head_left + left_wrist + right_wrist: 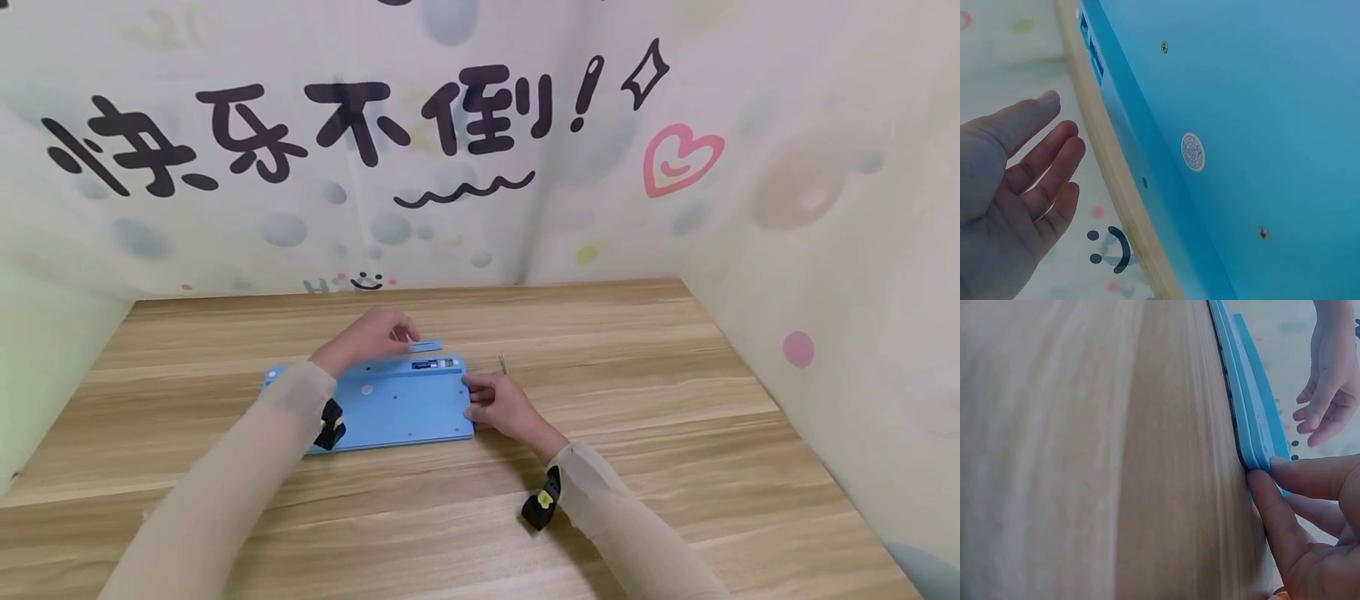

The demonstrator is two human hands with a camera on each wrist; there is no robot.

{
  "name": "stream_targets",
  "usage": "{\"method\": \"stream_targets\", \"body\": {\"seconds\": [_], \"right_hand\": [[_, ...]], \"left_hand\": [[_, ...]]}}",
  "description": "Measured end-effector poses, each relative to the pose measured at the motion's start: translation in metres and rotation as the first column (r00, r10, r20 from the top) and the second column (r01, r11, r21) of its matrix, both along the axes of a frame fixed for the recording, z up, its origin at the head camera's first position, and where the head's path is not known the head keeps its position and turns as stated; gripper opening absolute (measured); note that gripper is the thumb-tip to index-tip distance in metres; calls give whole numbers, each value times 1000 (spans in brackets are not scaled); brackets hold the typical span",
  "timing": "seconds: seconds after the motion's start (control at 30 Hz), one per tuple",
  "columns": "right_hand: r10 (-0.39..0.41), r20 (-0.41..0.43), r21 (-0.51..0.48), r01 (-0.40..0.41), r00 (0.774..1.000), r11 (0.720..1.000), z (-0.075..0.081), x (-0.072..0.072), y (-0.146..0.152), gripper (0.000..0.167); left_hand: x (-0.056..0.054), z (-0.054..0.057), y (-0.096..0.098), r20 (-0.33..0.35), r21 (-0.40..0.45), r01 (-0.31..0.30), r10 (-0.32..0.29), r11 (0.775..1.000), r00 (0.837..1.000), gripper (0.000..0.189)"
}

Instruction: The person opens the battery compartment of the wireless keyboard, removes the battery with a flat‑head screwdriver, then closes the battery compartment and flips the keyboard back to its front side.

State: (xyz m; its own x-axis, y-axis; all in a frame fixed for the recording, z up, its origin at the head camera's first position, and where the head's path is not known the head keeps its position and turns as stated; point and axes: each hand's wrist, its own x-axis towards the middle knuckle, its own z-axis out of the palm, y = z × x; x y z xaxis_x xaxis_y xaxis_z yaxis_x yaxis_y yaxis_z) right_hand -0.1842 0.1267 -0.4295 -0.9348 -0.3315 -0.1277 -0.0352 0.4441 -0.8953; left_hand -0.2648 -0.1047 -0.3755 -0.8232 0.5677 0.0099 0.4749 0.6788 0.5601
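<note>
A light blue keyboard [405, 412] lies underside up on the table, with screws and a round label [1193, 152] showing. In its raised back strip is an uncovered battery compartment [425, 364], with something dark inside. My right hand [504, 404] pinches the keyboard's right edge; in the right wrist view, thumb and finger are at the corner. Over the far edge hovers my left hand [378, 332], fingers loosely bent with nothing between them in the left wrist view. A small blue battery cover [426, 346] lies just behind the keyboard, beside the left fingertips.
A thin metal rod [503, 363] shows just beyond the right hand, its lower part hidden. An orange bit [1280, 592] appears at the bottom of the right wrist view. Printed cloth walls [465, 242] stand behind and beside the wooden table [600, 375].
</note>
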Motion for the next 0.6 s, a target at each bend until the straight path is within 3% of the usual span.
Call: {"method": "stream_targets", "body": {"seconds": [0.23, 0.6], "right_hand": [[-8, 5, 3, 8, 1000, 1000, 2, 2, 0, 51], [-14, 7, 5, 14, 1000, 1000, 2, 1, -2, 51]], "left_hand": [[9, 5, -10, 53, 9, 8, -9, 1000, 999, 16], [18, -3, -35, 93, 3, -37, 36, 999, 995, 17]]}}
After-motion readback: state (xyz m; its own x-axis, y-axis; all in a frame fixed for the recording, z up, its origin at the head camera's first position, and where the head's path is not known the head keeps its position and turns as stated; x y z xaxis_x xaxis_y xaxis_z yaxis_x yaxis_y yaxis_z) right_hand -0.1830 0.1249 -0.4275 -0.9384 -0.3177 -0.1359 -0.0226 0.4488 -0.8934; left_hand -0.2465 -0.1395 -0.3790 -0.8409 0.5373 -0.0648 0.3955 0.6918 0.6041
